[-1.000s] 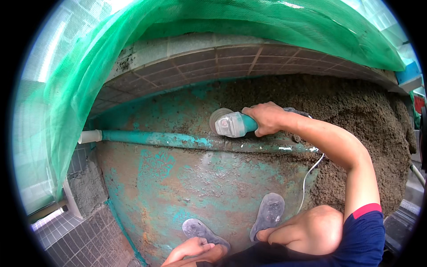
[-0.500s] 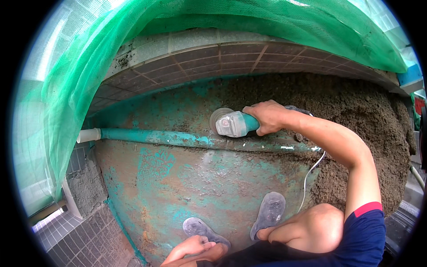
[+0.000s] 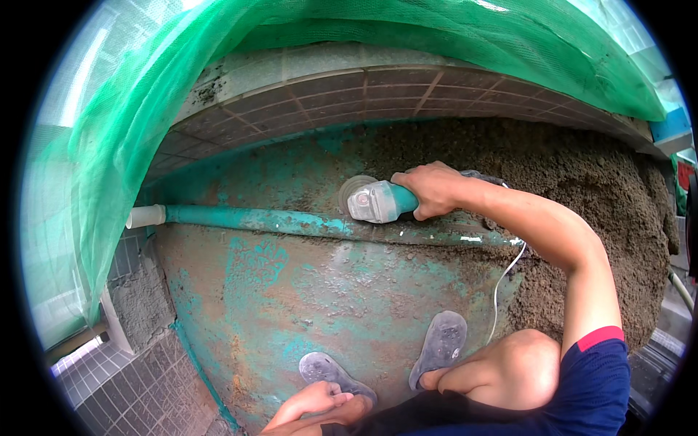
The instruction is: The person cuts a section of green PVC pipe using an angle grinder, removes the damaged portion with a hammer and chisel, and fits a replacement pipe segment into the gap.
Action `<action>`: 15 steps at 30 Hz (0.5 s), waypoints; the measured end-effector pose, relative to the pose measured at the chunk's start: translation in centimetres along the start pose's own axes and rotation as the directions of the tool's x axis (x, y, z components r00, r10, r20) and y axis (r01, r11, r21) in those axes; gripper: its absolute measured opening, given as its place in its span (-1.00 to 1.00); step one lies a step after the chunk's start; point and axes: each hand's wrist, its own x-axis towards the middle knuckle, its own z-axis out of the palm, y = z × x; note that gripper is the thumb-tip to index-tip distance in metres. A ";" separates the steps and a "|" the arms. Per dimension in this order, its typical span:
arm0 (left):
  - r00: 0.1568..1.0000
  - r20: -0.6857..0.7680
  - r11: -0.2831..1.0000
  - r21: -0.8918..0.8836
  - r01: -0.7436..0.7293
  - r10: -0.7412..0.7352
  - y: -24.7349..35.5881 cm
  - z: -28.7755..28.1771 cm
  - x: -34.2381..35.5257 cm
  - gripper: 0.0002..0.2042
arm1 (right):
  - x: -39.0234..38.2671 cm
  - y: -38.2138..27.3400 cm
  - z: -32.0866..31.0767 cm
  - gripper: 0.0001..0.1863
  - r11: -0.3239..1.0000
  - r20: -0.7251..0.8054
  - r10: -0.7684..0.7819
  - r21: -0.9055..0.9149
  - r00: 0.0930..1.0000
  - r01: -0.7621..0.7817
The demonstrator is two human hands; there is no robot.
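One grinder (image 3: 379, 203): a hand tool with a grey head and teal body, held above the far edge of the pipe (image 3: 269, 220), near the middle of the view.
Right hand (image 3: 430, 190): fingers closed around the grinder's body, the arm reaching in from the right.
Disc (image 3: 347, 193): round and grey, at the grinder's left end; whether it touches the pipe or spins, I cannot tell.
Left hand (image 3: 318, 399): fingers curled in loosely, low in the view beside the left shoe (image 3: 323, 369); whether they hold anything, I cannot tell.
Pipe's lie: across the floor (image 3: 305, 291), teal toward the left, dirtier toward the right, with a white fitting (image 3: 147, 216) on its left end.
Floor's look: worn teal coating showing in patches through brown dirt.
Soil (image 3: 574, 174): heaped at the right, reaching the pipe's right end.
Cord (image 3: 499, 287): thin and white, curving down between the soil and the right shoe (image 3: 443, 339).
Knee (image 3: 531, 367): bent, just left of a dark blue sleeve (image 3: 596, 370) with a red edge.
Wall (image 3: 334, 105): brown tiles beyond the pipe, green netting (image 3: 451, 33) draped above.
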 end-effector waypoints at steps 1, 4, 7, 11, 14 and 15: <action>1.000 -0.002 1.000 0.006 -0.006 0.006 0.1 -0.1 -0.1 -0.50 | 0.0 0.0 0.1 -0.39 1.000 0.009 0.007 -0.001 1.000 -0.007; 1.000 -0.020 1.000 0.011 -0.022 0.022 -0.1 0.0 -0.1 -0.50 | 0.0 -0.3 0.3 -0.39 1.000 0.021 0.014 -0.006 1.000 -0.014; 1.000 -0.027 1.000 0.003 0.000 0.000 0.0 0.2 -0.3 -0.49 | 0.2 -1.1 0.0 -0.41 0.999 -0.017 0.027 -0.038 0.999 -0.028; 0.999 -0.041 0.999 0.049 0.009 -0.007 -0.2 0.1 -0.5 -0.51 | -0.6 -1.2 -2.3 -0.44 0.996 -0.109 0.035 -0.072 0.993 -0.043; 0.974 -0.215 0.991 0.128 -0.046 0.073 -0.1 -0.6 -2.5 -0.56 | -3.1 -1.7 -3.4 -0.46 0.996 -0.177 0.058 -0.056 0.982 -0.069; 0.948 -0.290 0.978 0.196 -0.075 0.131 0.3 -1.4 -3.8 -0.59 | -4.0 -1.7 -3.2 -0.43 0.997 -0.200 0.070 -0.025 0.977 -0.077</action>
